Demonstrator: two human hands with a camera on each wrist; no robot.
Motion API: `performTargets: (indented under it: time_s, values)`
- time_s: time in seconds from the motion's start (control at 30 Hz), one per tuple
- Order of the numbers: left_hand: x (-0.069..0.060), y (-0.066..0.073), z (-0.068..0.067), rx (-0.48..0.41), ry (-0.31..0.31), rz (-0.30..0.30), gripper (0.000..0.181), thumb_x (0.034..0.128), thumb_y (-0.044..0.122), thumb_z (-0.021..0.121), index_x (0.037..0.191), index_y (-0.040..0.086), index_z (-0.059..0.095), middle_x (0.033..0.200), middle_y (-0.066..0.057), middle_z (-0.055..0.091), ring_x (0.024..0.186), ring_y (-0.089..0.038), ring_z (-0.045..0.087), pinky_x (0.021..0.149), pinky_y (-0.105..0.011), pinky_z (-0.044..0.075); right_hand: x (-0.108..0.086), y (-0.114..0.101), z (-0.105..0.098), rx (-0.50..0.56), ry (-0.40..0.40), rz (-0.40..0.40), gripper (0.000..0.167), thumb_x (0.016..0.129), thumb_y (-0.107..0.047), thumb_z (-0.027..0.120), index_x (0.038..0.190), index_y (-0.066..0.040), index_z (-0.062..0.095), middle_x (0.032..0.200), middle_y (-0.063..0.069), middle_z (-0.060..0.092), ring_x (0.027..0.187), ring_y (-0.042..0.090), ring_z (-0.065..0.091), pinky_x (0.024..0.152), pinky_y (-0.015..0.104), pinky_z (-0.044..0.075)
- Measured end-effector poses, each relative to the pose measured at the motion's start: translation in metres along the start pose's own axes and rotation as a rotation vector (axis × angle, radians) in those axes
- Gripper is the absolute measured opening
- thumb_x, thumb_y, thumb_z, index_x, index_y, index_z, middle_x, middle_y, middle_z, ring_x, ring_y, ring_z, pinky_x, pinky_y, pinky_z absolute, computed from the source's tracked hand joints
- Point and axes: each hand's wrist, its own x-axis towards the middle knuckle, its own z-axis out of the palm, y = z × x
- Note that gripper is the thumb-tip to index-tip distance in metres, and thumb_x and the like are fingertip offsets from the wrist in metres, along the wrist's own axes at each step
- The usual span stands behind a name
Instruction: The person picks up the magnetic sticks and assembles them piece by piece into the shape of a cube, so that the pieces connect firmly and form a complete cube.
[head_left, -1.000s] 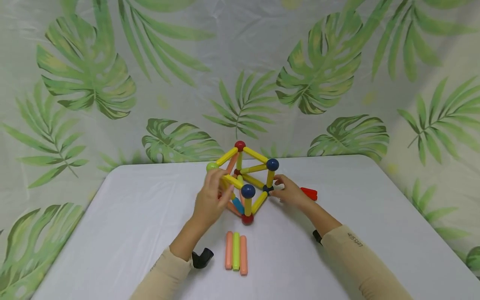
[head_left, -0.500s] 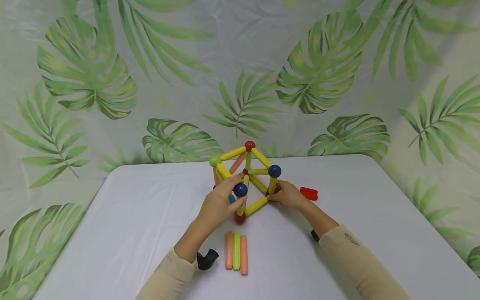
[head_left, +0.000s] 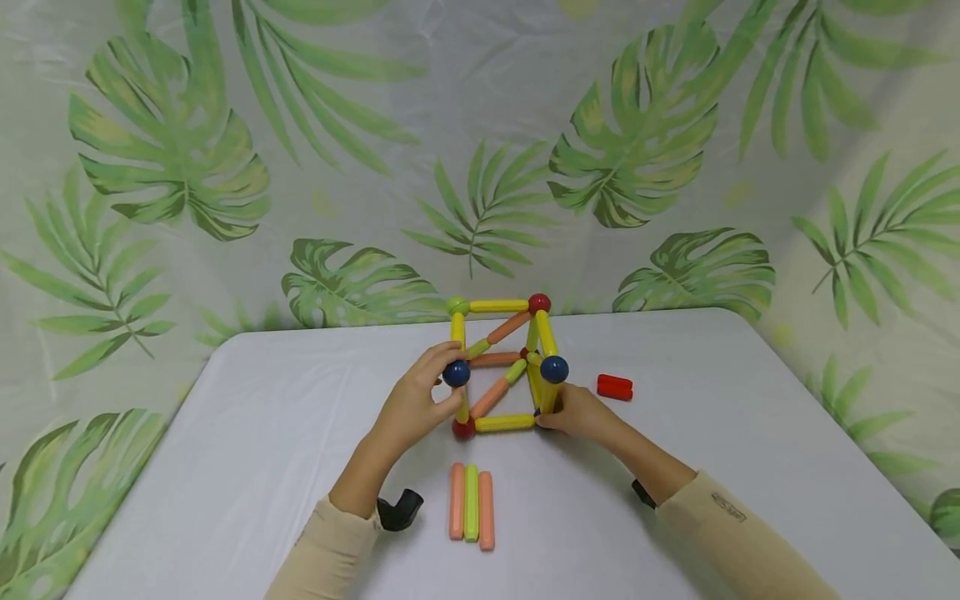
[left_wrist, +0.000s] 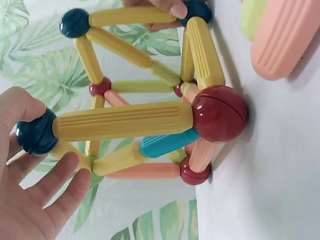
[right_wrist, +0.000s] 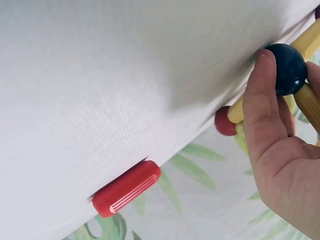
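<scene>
A cube-shaped frame of magnetic rods and balls stands on the table, with yellow rods [head_left: 505, 423] along its edges and orange and light-green diagonals. My left hand [head_left: 420, 400] pinches the blue ball [left_wrist: 37, 132] at the upper front-left corner, thumb on one side, other fingers spread. At the lower front-right corner my right hand [head_left: 581, 410] grips another blue ball [right_wrist: 287, 69] between thumb and fingers. Above it sits a third blue ball [head_left: 554, 369]. Red balls [left_wrist: 220, 114] and a green ball [head_left: 458, 307] join other corners. A blue rod [left_wrist: 169, 143] shows in the left wrist view.
Two orange rods [head_left: 457, 500] flank a light-green rod [head_left: 471, 503] in front of the frame. Short red rods [head_left: 615, 387] lie to its right. A leaf-patterned cloth [head_left: 480, 125] hangs behind the white table [head_left: 262, 433].
The frame has turned so that one face now looks toward me. My left hand went from beside the frame to its upper blue ball; my right hand shifted slightly nearer with the lower blue ball.
</scene>
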Motion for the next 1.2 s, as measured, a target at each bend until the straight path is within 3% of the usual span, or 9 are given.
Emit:
performTargets:
  time_s: [0.23,0.37,0.5,0.57,0.7,0.8,0.9,1.07,1.2]
  values:
    - [-0.004,-0.001,0.000,-0.013,-0.028,-0.023,0.050,0.0798,0.007,0.063,0.126,0.006,0.044,0.132,-0.008,0.038,0.100,-0.017,0.052,0.078,-0.034,0.047,-0.008,0.002,0.001,0.000,-0.005,-0.006,0.053,0.076,-0.022,0.072,0.117,0.001,0.046,0.086,0.008,0.058,0.069,0.019,0.052,0.061,0.029,0.047]
    - [-0.014,0.000,-0.003,-0.017,-0.028,-0.110,0.063,0.0804,0.014,0.067,0.132,0.006,0.031,0.130,-0.013,0.032,0.092,-0.018,0.052,0.076,-0.031,0.047,-0.021,0.002,0.001,-0.062,-0.006,-0.017,0.046,0.075,-0.026,0.073,0.102,0.000,0.046,0.073,0.007,0.052,0.062,0.018,0.049,0.054,0.027,0.043]
    - [-0.027,-0.002,-0.005,-0.036,0.001,-0.172,0.061,0.0815,0.015,0.066,0.132,0.008,0.033,0.127,-0.011,0.035,0.090,-0.017,0.052,0.074,-0.030,0.047,-0.046,-0.006,0.007,-0.117,-0.016,-0.095,0.029,0.078,-0.024,0.070,0.085,-0.007,0.047,0.063,0.003,0.046,0.057,0.015,0.044,0.049,0.025,0.036]
    - [-0.029,-0.003,-0.006,-0.043,0.014,-0.172,0.058,0.0823,0.014,0.065,0.132,0.011,0.035,0.125,-0.009,0.037,0.090,-0.016,0.051,0.074,-0.030,0.047,-0.057,-0.013,0.015,-0.106,-0.061,-0.178,0.024,0.080,-0.023,0.068,0.085,-0.009,0.049,0.061,0.001,0.047,0.055,0.013,0.044,0.048,0.024,0.035]
    - [-0.026,-0.004,-0.005,-0.080,0.035,-0.154,0.055,0.0832,0.016,0.065,0.131,0.015,0.039,0.117,-0.009,0.043,0.087,-0.016,0.050,0.073,-0.031,0.047,-0.070,-0.030,0.037,-0.042,-0.236,-0.309,0.027,0.084,-0.026,0.064,0.103,-0.012,0.051,0.064,-0.003,0.051,0.055,0.010,0.046,0.049,0.022,0.038]
    - [-0.019,-0.003,-0.002,-0.119,0.029,-0.147,0.050,0.0843,0.020,0.064,0.130,0.017,0.043,0.109,-0.009,0.047,0.086,-0.019,0.051,0.073,-0.033,0.047,-0.074,-0.039,0.052,-0.011,-0.352,-0.319,0.030,0.084,-0.029,0.063,0.111,-0.021,0.051,0.066,-0.005,0.051,0.056,0.008,0.046,0.049,0.021,0.037]
    - [-0.015,-0.003,-0.001,-0.144,0.014,-0.151,0.044,0.0851,0.024,0.063,0.126,0.019,0.048,0.104,-0.006,0.049,0.087,-0.024,0.053,0.074,-0.035,0.047,-0.074,-0.042,0.062,-0.018,-0.405,-0.310,0.022,0.085,-0.027,0.062,0.105,-0.025,0.054,0.065,-0.006,0.049,0.056,0.007,0.045,0.049,0.020,0.035]
    - [-0.011,-0.004,-0.002,-0.180,0.013,-0.155,0.037,0.0847,0.021,0.064,0.120,0.016,0.054,0.097,-0.003,0.052,0.086,-0.027,0.054,0.073,-0.040,0.048,-0.074,-0.044,0.066,-0.088,-0.384,-0.317,0.011,0.083,-0.025,0.064,0.089,-0.023,0.054,0.062,-0.008,0.045,0.055,0.006,0.043,0.050,0.020,0.032]
    - [-0.009,-0.005,-0.004,-0.193,-0.008,-0.175,0.035,0.0850,0.023,0.063,0.118,0.016,0.054,0.096,-0.003,0.056,0.086,-0.024,0.056,0.073,-0.042,0.047,-0.074,-0.046,0.063,-0.147,-0.336,-0.318,0.017,0.081,-0.018,0.065,0.093,-0.023,0.054,0.063,-0.008,0.046,0.057,0.006,0.045,0.052,0.021,0.034]
